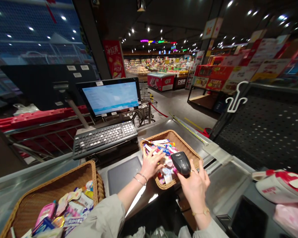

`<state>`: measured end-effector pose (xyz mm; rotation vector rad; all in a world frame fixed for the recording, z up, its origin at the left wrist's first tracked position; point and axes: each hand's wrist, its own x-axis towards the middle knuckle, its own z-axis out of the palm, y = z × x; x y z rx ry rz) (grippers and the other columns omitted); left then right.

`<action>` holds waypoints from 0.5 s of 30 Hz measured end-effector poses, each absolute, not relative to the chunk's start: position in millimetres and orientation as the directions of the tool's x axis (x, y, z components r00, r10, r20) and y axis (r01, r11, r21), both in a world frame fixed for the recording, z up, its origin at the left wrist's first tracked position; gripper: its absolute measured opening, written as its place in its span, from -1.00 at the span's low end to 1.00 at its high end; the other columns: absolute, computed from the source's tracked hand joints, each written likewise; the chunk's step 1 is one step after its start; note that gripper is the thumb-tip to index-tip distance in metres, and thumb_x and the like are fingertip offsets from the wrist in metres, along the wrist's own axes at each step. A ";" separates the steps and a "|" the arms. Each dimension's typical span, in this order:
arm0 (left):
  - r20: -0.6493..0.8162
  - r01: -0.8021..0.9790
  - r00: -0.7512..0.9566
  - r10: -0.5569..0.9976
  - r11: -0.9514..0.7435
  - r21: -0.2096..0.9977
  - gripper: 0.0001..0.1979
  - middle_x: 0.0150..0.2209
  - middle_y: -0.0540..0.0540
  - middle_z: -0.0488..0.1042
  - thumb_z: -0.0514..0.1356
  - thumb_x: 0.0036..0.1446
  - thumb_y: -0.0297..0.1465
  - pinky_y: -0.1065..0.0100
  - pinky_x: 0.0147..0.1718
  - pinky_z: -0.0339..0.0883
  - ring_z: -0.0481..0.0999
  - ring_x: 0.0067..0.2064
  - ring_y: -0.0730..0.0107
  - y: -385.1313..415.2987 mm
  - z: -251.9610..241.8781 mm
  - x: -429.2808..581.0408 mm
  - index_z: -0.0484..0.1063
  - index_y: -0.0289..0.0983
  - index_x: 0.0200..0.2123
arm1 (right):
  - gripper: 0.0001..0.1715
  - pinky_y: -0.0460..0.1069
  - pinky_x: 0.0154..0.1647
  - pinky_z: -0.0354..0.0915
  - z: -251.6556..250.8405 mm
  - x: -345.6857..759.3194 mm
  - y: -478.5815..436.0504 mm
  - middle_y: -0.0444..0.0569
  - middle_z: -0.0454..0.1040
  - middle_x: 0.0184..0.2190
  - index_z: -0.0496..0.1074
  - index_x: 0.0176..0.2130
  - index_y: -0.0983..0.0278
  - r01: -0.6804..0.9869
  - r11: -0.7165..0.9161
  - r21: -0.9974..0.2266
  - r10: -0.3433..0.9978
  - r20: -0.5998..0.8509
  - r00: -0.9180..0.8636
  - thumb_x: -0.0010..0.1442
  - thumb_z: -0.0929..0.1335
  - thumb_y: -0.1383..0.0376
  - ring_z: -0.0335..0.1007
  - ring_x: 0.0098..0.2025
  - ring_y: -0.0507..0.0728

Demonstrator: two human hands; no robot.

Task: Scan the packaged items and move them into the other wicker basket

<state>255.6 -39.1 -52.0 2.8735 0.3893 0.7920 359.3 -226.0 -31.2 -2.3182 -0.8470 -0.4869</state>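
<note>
A wicker basket (187,144) full of small colourful packaged goods (164,149) stands on the metal counter in front of me. My left hand (151,163) reaches over its left side, fingers spread on or just above the packages; whether they touch is hard to tell. A black handheld barcode scanner (180,162) is in my right hand (195,186), its head over the basket. The scanner's handle is mostly hidden by the hand. At lower left, a larger wicker basket (95,180) holds more small packages, partly covered by my left sleeve.
A keyboard (105,135) and a lit monitor (110,99) stand behind the counter at left. A dark flat pad (124,173) is set between the baskets. To the right are a black perforated panel (265,129) with a white hanger, a dark device (249,218) and a red-and-white item (283,186).
</note>
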 end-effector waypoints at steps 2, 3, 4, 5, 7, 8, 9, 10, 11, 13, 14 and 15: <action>0.486 0.224 0.822 0.297 -0.953 0.204 -0.43 0.14 -0.16 0.43 0.25 0.10 -0.14 -0.40 0.23 -0.50 0.24 0.26 0.01 -38.6 -50.1 254.8 0.27 -0.05 0.19 | -0.27 0.25 0.24 -0.07 -31.4 358.9 -225.9 0.27 0.42 0.07 0.40 0.05 0.43 0.673 -0.607 -0.422 0.449 0.516 0.729 0.17 0.21 -0.07 -0.06 0.34 0.31; 0.488 0.230 0.818 0.306 -0.950 0.211 -0.44 0.14 -0.16 0.44 0.24 0.11 -0.14 -0.40 0.23 -0.49 0.24 0.26 0.02 -38.2 -48.4 253.8 0.27 -0.05 0.18 | -0.27 0.25 0.24 -0.07 -31.4 358.4 -225.6 0.27 0.41 0.07 0.39 0.06 0.44 0.674 -0.608 -0.421 0.450 0.517 0.728 0.17 0.21 -0.06 -0.06 0.34 0.30; 0.488 0.237 0.814 0.316 -0.947 0.219 -0.46 0.14 -0.15 0.44 0.23 0.12 -0.15 -0.40 0.23 -0.48 0.23 0.27 0.02 -37.8 -46.4 252.6 0.28 -0.05 0.18 | -0.27 0.25 0.24 -0.08 -31.2 357.7 -225.1 0.27 0.41 0.08 0.38 0.06 0.44 0.674 -0.608 -0.419 0.449 0.519 0.728 0.17 0.21 -0.05 -0.05 0.34 0.30; 0.487 0.245 0.810 0.328 -0.943 0.227 -0.47 0.14 -0.15 0.44 0.22 0.14 -0.16 -0.40 0.24 -0.47 0.23 0.27 0.03 -37.5 -44.2 251.1 0.29 -0.04 0.17 | -0.28 0.25 0.24 -0.08 -30.9 356.8 -224.3 0.26 0.41 0.08 0.38 0.06 0.44 0.676 -0.607 -0.418 0.450 0.520 0.726 0.17 0.21 -0.05 -0.05 0.33 0.30; 0.486 0.262 0.801 0.349 -0.935 0.240 -0.50 0.13 -0.14 0.44 0.21 0.15 -0.17 -0.40 0.24 -0.46 0.24 0.26 0.04 -36.8 -39.7 247.8 0.29 -0.04 0.17 | -0.31 0.25 0.24 -0.09 -29.9 354.5 -221.7 0.23 0.41 0.08 0.39 0.06 0.42 0.682 -0.600 -0.418 0.459 0.518 0.721 0.17 0.21 -0.03 -0.05 0.34 0.29; 0.487 0.270 0.796 0.359 -0.931 0.244 -0.50 0.13 -0.13 0.44 0.20 0.16 -0.18 -0.40 0.24 -0.47 0.25 0.26 0.05 -36.4 -37.6 246.1 0.29 -0.03 0.17 | -0.32 0.25 0.25 -0.09 -29.2 353.1 -219.9 0.22 0.41 0.09 0.38 0.07 0.41 0.688 -0.592 -0.420 0.467 0.517 0.718 0.17 0.22 -0.01 -0.06 0.34 0.29; 0.491 0.279 0.789 0.368 -0.928 0.247 -0.51 0.13 -0.12 0.45 0.20 0.16 -0.18 -0.40 0.24 -0.49 0.26 0.25 0.05 -35.9 -35.7 244.1 0.30 -0.03 0.17 | -0.33 0.24 0.24 -0.09 -28.6 351.6 -217.7 0.21 0.41 0.09 0.38 0.07 0.41 0.695 -0.583 -0.422 0.474 0.518 0.712 0.17 0.22 0.00 -0.07 0.34 0.29; 0.497 0.287 0.782 0.376 -0.925 0.248 -0.52 0.13 -0.11 0.45 0.20 0.17 -0.17 -0.40 0.24 -0.50 0.27 0.25 0.05 -35.3 -34.0 242.0 0.30 -0.02 0.16 | -0.34 0.24 0.24 -0.09 -27.9 350.0 -215.2 0.21 0.41 0.08 0.38 0.07 0.40 0.703 -0.571 -0.424 0.482 0.520 0.705 0.17 0.22 0.01 -0.07 0.34 0.29; 0.504 0.295 0.774 0.383 -0.923 0.248 -0.52 0.12 -0.11 0.45 0.20 0.17 -0.16 -0.39 0.24 -0.51 0.27 0.25 0.06 -34.6 -32.4 239.5 0.30 -0.02 0.16 | -0.35 0.24 0.24 -0.09 -27.4 348.2 -212.3 0.22 0.42 0.08 0.39 0.05 0.40 0.712 -0.558 -0.426 0.489 0.524 0.697 0.17 0.22 0.01 -0.07 0.34 0.29; 0.514 0.315 0.760 0.398 -0.917 0.245 -0.51 0.13 -0.10 0.45 0.19 0.16 -0.14 -0.38 0.25 -0.51 0.26 0.25 0.07 -33.0 -29.1 233.3 0.29 -0.03 0.16 | -0.36 0.23 0.23 -0.06 -26.6 344.1 -205.7 0.26 0.40 0.08 0.42 0.01 0.40 0.728 -0.536 -0.428 0.496 0.538 0.681 0.15 0.23 0.00 -0.03 0.32 0.29; 0.516 0.325 0.754 0.406 -0.914 0.244 -0.50 0.13 -0.10 0.45 0.19 0.16 -0.13 -0.38 0.25 -0.50 0.26 0.26 0.07 -32.1 -27.3 229.4 0.29 -0.03 0.17 | -0.37 0.22 0.22 -0.04 -26.2 341.7 -202.3 0.28 0.38 0.10 0.44 -0.02 0.41 0.735 -0.525 -0.429 0.499 0.545 0.674 0.15 0.23 -0.01 -0.01 0.31 0.30; 0.517 0.337 0.749 0.415 -0.910 0.243 -0.50 0.13 -0.10 0.44 0.19 0.16 -0.13 -0.37 0.25 -0.49 0.25 0.26 0.08 -31.2 -25.3 225.0 0.29 -0.04 0.17 | -0.36 0.22 0.21 -0.03 -25.8 339.2 -198.7 0.31 0.34 0.13 0.45 -0.03 0.41 0.742 -0.513 -0.431 0.501 0.552 0.667 0.14 0.24 -0.02 0.01 0.31 0.30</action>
